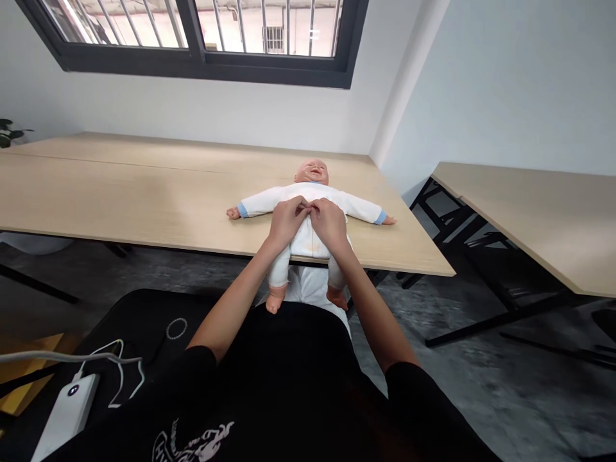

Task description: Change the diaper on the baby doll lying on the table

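Note:
A baby doll [312, 172] in a white romper with blue cuffs [359, 206] lies on its back at the near edge of a light wooden table [144, 192]. Its arms are spread and its bare feet hang over the edge toward me. My left hand [285, 219] and my right hand [328, 220] rest on the doll's chest, side by side. The fingertips of both hands meet and pinch the front of the romper just below the neck.
A second wooden table [539, 212] on black legs stands to the right, across a gap of grey floor. On a black surface at lower left lie a white power bank [67, 414] with white cables and a small bead bracelet [176, 328]. A barred window runs above the wall.

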Demonstrator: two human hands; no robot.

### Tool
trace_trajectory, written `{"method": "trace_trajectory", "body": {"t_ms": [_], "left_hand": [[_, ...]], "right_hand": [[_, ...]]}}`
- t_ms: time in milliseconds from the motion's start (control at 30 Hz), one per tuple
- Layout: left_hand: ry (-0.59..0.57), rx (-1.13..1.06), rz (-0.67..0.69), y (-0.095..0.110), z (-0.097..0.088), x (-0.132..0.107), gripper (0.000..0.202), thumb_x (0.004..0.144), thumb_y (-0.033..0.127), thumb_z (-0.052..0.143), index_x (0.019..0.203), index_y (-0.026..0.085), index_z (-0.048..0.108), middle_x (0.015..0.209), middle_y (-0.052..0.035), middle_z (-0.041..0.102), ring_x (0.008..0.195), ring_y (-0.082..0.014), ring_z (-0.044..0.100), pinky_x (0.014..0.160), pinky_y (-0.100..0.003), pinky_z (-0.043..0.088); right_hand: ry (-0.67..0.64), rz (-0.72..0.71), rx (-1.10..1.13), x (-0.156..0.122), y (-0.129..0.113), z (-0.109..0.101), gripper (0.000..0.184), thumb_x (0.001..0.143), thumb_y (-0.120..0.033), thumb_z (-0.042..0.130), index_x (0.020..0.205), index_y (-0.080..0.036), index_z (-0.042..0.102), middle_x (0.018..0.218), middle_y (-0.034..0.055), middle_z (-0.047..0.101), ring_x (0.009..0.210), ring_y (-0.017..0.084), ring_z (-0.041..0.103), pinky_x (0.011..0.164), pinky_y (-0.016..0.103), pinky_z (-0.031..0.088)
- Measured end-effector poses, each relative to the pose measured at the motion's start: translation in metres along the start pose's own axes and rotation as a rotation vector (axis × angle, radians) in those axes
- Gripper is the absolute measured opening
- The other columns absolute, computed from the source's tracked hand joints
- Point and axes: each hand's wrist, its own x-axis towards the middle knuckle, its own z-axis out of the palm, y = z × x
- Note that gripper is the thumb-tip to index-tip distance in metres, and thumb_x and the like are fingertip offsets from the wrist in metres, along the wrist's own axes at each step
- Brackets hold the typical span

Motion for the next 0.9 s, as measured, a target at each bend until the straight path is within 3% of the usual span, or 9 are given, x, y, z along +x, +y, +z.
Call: {"method": "trace_trajectory", "body": {"t_ms": [133, 233, 300, 367, 467, 633, 733, 900], "left_hand": [[-0.103, 0.119, 0.039, 0.005, -0.004, -0.009, 0.021, 0.098, 0.027, 0.051, 0.101, 0.017, 0.07, 0.1, -0.0091, 0.077, 0.095, -0.0257, 0.071, 0.088, -0.038, 0.053], [-0.189, 0.028, 0.081, 0.008, -0.014, -0.016, 0.035, 0.103, 0.035, 0.045, 0.123, 0.017, 0.066, 0.127, -0.0111, 0.071, 0.119, -0.0258, 0.066, 0.105, -0.04, 0.048], [-0.184, 0.017, 0.094, 0.008, -0.023, -0.02, 0.045, 0.104, 0.043, 0.041, 0.138, 0.019, 0.058, 0.147, -0.0098, 0.058, 0.142, -0.0251, 0.049, 0.12, -0.043, 0.035], [-0.151, 0.088, 0.074, 0.006, -0.032, -0.023, 0.053, 0.104, 0.048, 0.038, 0.148, 0.021, 0.049, 0.159, -0.0079, 0.043, 0.154, -0.0251, 0.028, 0.127, -0.048, 0.02], [-0.23, 0.235, 0.017, 0.005, -0.036, -0.026, 0.058, 0.106, 0.05, 0.029, 0.155, 0.021, 0.04, 0.165, -0.0072, 0.031, 0.158, -0.0259, 0.011, 0.127, -0.055, 0.01], [-0.448, 0.439, -0.03, 0.01, -0.03, -0.028, 0.068, 0.105, 0.055, 0.025, 0.16, 0.015, 0.03, 0.167, -0.0099, 0.023, 0.158, -0.0289, 0.006, 0.126, -0.058, 0.01], [-0.487, 0.509, -0.034, 0.013, -0.029, -0.027, 0.07, 0.105, 0.058, 0.024, 0.16, 0.015, 0.03, 0.167, -0.0094, 0.022, 0.158, -0.029, 0.006, 0.127, -0.058, 0.008], [-0.48, 0.495, -0.004, 0.011, -0.029, -0.023, 0.07, 0.103, 0.06, 0.028, 0.159, 0.018, 0.032, 0.167, -0.0095, 0.025, 0.158, -0.031, 0.009, 0.126, -0.06, 0.007]], "right_hand": [[0.148, 0.033, 0.316, 0.001, 0.008, 0.006, 0.025, 0.09, -0.012, 0.045, 0.095, -0.015, 0.069, 0.104, 0.0085, 0.071, 0.096, 0.022, 0.065, 0.092, 0.035, 0.051], [0.353, 0.085, 0.614, -0.002, 0.019, 0.001, 0.023, 0.086, -0.016, 0.045, 0.098, -0.016, 0.065, 0.108, 0.0093, 0.071, 0.098, 0.019, 0.067, 0.094, 0.033, 0.054], [0.499, 0.109, 0.674, -0.009, 0.027, -0.01, 0.025, 0.087, -0.02, 0.046, 0.102, -0.015, 0.065, 0.111, 0.0108, 0.07, 0.105, 0.02, 0.067, 0.098, 0.035, 0.053], [0.544, 0.109, 0.636, -0.018, 0.034, -0.02, 0.029, 0.09, -0.026, 0.047, 0.108, -0.015, 0.067, 0.118, 0.012, 0.069, 0.114, 0.022, 0.064, 0.106, 0.039, 0.05], [0.368, 0.066, 0.522, -0.032, 0.039, -0.027, 0.042, 0.096, -0.04, 0.048, 0.125, -0.016, 0.066, 0.135, 0.0115, 0.063, 0.131, 0.024, 0.056, 0.118, 0.043, 0.04], [-0.118, -0.045, 0.291, -0.041, 0.03, -0.018, 0.058, 0.103, -0.048, 0.033, 0.149, -0.016, 0.051, 0.157, 0.0072, 0.042, 0.152, 0.025, 0.029, 0.128, 0.05, 0.019], [-0.214, -0.038, 0.171, -0.041, 0.024, -0.02, 0.06, 0.105, -0.049, 0.028, 0.154, -0.018, 0.044, 0.16, 0.0059, 0.035, 0.155, 0.025, 0.02, 0.128, 0.054, 0.015], [-0.258, -0.042, 0.083, -0.041, 0.02, -0.031, 0.06, 0.107, -0.049, 0.022, 0.155, -0.018, 0.043, 0.161, 0.0071, 0.034, 0.155, 0.027, 0.021, 0.126, 0.06, 0.014]]}}
